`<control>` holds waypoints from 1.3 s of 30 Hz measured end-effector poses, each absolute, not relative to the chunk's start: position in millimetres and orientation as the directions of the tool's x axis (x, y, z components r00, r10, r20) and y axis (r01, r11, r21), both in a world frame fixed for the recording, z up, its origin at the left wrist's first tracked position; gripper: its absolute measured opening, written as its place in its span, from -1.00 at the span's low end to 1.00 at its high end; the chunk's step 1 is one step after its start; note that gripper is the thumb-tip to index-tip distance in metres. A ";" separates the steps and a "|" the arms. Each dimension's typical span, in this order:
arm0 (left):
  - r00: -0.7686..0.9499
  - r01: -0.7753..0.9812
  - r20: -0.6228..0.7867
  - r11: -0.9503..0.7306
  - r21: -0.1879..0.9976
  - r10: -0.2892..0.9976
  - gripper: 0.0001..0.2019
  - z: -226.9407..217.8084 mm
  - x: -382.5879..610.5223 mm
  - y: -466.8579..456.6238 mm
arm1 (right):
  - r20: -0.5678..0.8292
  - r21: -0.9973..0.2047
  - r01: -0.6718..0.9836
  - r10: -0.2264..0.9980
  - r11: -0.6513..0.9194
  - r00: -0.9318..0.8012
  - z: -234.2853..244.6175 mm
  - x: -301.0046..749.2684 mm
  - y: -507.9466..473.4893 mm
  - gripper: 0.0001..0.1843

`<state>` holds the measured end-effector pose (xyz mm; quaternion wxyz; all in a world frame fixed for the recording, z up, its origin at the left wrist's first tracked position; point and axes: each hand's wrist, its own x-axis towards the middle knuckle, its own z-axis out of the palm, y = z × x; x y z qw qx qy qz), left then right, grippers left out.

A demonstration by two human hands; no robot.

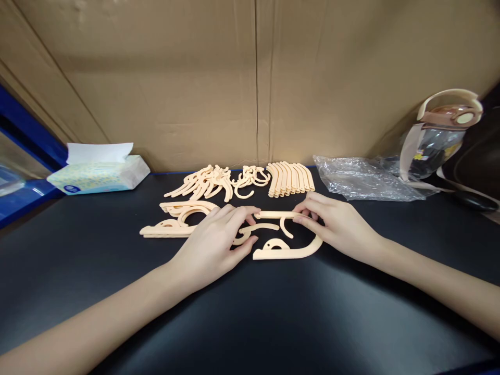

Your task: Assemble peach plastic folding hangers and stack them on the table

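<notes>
Both hands meet over peach-coloured plastic parts on a black table (pixel 273 323). My left hand (pixel 213 245) pinches one end of a straight bar (pixel 277 214) with thumb and fingers. My right hand (pixel 338 224) pinches the bar's other end. Under the bar lie a small hook piece (pixel 286 228) and a large curved base piece (pixel 287 251). A thin curved strip (pixel 262 227) lies by my left fingertips.
Behind the hands lie piles of more peach parts: curved pieces (pixel 203 183), hooks (pixel 250 179), straight bars (pixel 291 178). A stack of large curved pieces (pixel 172 221) lies left. A tissue pack (pixel 99 174) sits far left, a clear bag (pixel 363 179) and a bottle (pixel 437 135) right. Cardboard wall (pixel 250 78) behind.
</notes>
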<state>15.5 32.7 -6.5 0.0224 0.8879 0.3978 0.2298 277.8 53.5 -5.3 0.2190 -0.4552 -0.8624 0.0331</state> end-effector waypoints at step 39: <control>0.816 0.469 0.372 -0.883 0.022 0.443 -0.79 5.1 21.4 21.3 | 0.187 -0.600 0.584 0.805 0.547 -0.562 3.3 276.0 40.9 -0.67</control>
